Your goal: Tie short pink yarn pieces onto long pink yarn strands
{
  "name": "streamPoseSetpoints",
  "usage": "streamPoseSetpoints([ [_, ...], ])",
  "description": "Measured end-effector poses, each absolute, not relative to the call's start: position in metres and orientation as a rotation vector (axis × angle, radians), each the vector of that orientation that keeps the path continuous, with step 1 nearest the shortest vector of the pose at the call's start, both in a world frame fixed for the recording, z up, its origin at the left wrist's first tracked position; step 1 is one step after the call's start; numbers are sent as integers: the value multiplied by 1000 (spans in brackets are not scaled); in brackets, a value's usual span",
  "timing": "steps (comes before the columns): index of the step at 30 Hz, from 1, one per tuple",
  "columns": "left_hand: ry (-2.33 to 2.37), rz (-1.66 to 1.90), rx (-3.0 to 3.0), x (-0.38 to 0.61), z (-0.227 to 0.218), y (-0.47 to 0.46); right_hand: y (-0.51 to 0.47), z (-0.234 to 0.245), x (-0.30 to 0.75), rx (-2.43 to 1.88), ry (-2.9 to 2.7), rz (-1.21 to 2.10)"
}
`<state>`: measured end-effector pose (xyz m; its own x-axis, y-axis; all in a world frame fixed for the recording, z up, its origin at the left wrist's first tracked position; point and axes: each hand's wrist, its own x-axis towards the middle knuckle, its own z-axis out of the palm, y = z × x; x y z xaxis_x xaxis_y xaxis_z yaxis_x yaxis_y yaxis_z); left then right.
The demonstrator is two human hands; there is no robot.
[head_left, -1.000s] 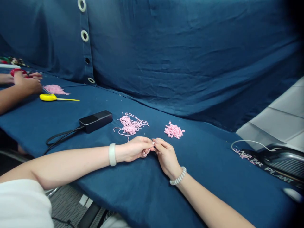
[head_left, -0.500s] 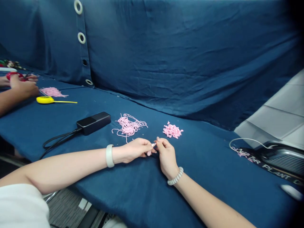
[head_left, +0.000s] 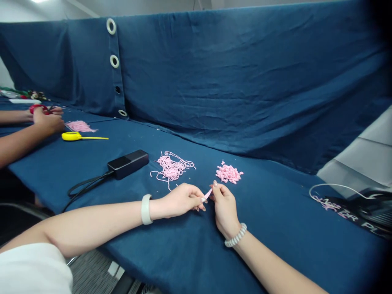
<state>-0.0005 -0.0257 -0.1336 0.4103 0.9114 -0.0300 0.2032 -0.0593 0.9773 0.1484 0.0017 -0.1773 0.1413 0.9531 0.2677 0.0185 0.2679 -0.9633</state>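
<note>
Pretty fiddly little setup here. My left hand [head_left: 180,200] has its thumb and first fingers pinched nearly closed on a pink yarn snippet [head_left: 208,194], which pokes out from those fingers [head_left: 198,200] up and to the right. My right hand [head_left: 225,208] sits just across from it, with the fingertips [head_left: 215,185] curled in and barely open. They're right at the far end of the snippet, but I can't tell if they're actually gripping it or only just beside it.

As for progress, just beyond the fingers there's a heap of short curled pieces [head_left: 228,173], and to its left, above the left hand, a much looser tangle of long pink strands [head_left: 172,167]. So a fair bit has ended up as short pieces, but plenty of long stuff is left in the tangle.

Further left of the fingers are a black power bank [head_left: 128,163] with its cable [head_left: 87,186] and a yellow tape measure [head_left: 71,136]. Way out past that, another person's hands [head_left: 48,121] work near red-handled scissors [head_left: 38,108] and their own pink pile [head_left: 80,126], all on a navy cloth [head_left: 196,261].
</note>
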Motion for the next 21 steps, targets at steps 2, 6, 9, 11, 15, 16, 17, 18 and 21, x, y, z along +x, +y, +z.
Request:
streamPoseSetpoints([
  [2,1022,928,1724,-2,-132,-25,0,-174,148,-1098,-1227,976],
  [6,931,1168,1874,-4,-131,-25,-3,-169,145,-1087,-1397,1003],
  [9,831,1163,1785,-4,-132,-25,-5,-167,143,-1062,-1476,988],
  [11,821,1140,1719,-4,-134,-25,-6,-166,142,-1040,-1480,1004],
  [15,831,1148,1651,-4,-136,-23,-5,-168,143,-1038,-1451,1016],
  [16,860,1160,1673,-5,-135,-24,-5,-168,143,-1045,-1448,1018],
  [17,903,1181,1717,-5,-133,-24,-5,-169,144,-1052,-1450,1019],
  [18,956,1209,1778,-6,-131,-25,-4,-170,144,-1058,-1458,1020],
  [21,1073,1301,1945,-7,-126,-27,-5,-170,143,-1059,-1502,1019],
])
